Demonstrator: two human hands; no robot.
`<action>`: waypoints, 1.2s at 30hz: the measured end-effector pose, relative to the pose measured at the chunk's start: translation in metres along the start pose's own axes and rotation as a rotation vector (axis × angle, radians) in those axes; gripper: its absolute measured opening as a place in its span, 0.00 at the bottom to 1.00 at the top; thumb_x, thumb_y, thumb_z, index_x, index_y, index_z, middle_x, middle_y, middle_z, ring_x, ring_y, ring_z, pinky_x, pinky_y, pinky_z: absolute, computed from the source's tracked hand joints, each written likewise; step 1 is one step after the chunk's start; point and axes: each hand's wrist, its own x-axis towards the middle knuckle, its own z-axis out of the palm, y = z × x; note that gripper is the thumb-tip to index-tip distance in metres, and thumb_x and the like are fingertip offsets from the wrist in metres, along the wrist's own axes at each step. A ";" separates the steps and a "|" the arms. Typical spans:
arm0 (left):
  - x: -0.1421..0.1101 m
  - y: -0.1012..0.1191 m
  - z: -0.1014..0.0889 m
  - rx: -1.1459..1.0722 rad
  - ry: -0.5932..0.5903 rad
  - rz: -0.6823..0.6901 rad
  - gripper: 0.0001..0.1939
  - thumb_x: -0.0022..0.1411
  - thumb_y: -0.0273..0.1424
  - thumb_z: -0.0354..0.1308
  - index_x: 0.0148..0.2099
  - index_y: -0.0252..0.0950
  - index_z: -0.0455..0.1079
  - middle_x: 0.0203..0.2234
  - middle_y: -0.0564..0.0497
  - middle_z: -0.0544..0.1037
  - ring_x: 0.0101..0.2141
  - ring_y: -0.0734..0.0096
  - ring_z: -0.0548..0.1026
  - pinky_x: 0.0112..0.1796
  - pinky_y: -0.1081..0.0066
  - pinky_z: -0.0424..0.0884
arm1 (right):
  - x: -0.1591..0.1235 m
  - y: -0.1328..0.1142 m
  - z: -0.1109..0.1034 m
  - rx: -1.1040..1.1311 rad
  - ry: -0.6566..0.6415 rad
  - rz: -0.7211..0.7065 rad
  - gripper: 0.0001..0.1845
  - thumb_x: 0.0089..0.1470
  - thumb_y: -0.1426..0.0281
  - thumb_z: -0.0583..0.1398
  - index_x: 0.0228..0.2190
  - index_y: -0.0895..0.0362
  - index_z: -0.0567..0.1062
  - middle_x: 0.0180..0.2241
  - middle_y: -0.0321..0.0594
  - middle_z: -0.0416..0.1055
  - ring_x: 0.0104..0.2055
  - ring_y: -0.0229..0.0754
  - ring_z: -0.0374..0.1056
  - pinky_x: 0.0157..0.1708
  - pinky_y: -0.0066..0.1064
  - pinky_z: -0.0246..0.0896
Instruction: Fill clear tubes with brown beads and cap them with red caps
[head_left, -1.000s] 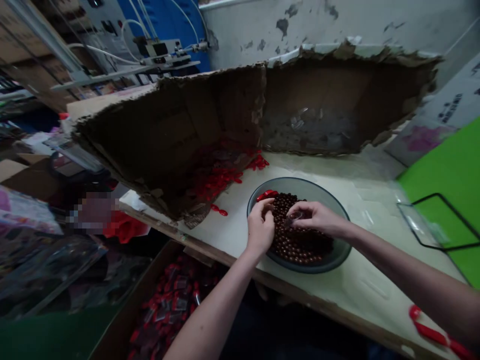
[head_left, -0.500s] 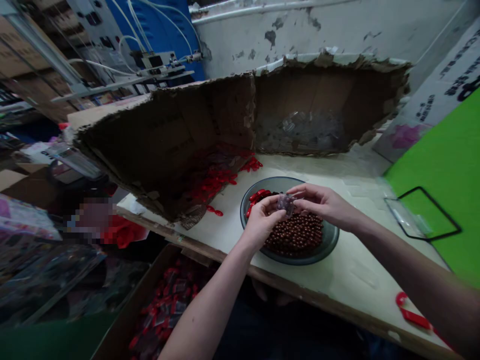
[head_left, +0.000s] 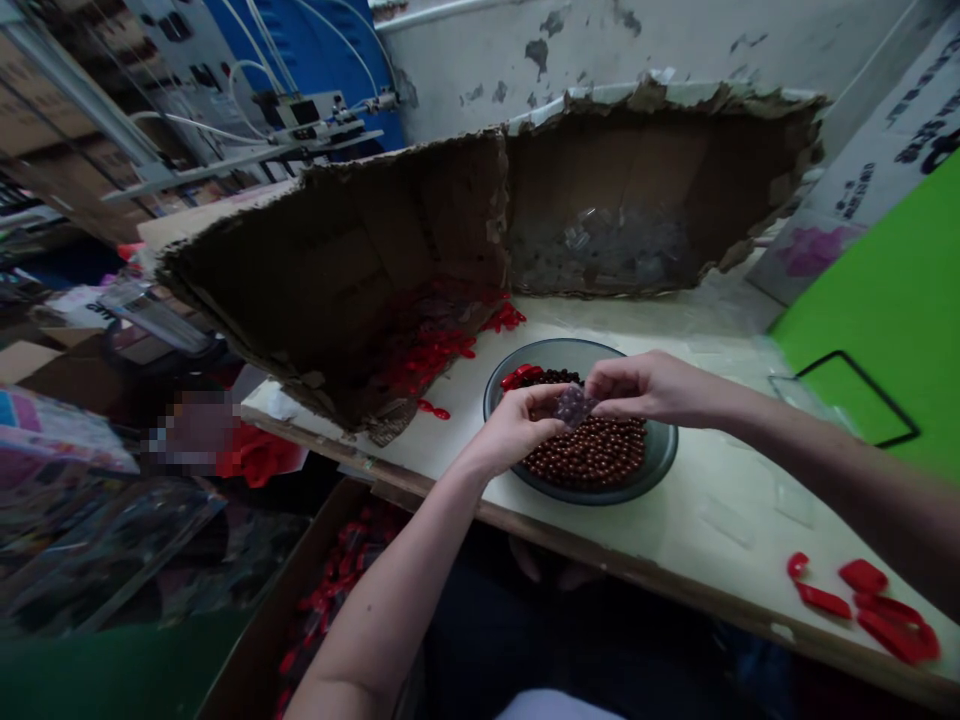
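Over a grey bowl [head_left: 660, 480] full of shiny brown beads [head_left: 592, 455], my left hand [head_left: 517, 425] pinches a small clear plastic case [head_left: 573, 406] between thumb and fingers. Dark round shapes show through the case. My right hand [head_left: 630, 385] is closed at the case's right edge, fingertips and thumb together against it. Whether it also holds some small piece is too small to tell. A few red plastic pieces [head_left: 521, 376] lie among the beads at the bowl's back left.
A torn cardboard box [head_left: 405, 230] at the back holds red pieces on its left and clear plastic pieces [head_left: 592, 230] on its right. Red parts [head_left: 896, 625] lie at the table's front right. Below the table's edge, a carton [head_left: 300, 560] contains red-and-clear items.
My hands have come up from the beads, bringing the clear case together between them. Since half a second ago, my right hand has closed further at its edge. The view has shifted slightly.
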 end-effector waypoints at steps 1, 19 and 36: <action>-0.001 0.000 -0.001 0.008 -0.003 -0.002 0.26 0.45 0.18 0.63 0.49 0.33 0.74 0.41 0.46 0.80 0.42 0.66 0.76 0.49 0.64 0.69 | 0.000 -0.001 0.001 -0.005 -0.012 0.003 0.08 0.48 0.63 0.63 0.31 0.54 0.76 0.27 0.34 0.75 0.29 0.38 0.68 0.28 0.28 0.60; 0.000 -0.003 0.000 -0.479 -0.030 -0.075 0.26 0.43 0.16 0.57 0.47 0.34 0.75 0.40 0.46 0.79 0.40 0.66 0.76 0.49 0.62 0.67 | -0.009 0.002 0.010 0.151 0.239 -0.058 0.17 0.53 0.60 0.62 0.44 0.52 0.79 0.41 0.39 0.79 0.41 0.43 0.73 0.42 0.33 0.67; 0.011 -0.019 -0.011 -0.281 0.286 0.129 0.17 0.47 0.30 0.68 0.42 0.33 0.75 0.36 0.47 0.79 0.35 0.71 0.76 0.38 0.71 0.70 | 0.001 0.033 0.021 -0.181 0.401 -0.003 0.22 0.58 0.71 0.52 0.53 0.52 0.73 0.39 0.38 0.79 0.37 0.42 0.75 0.40 0.35 0.70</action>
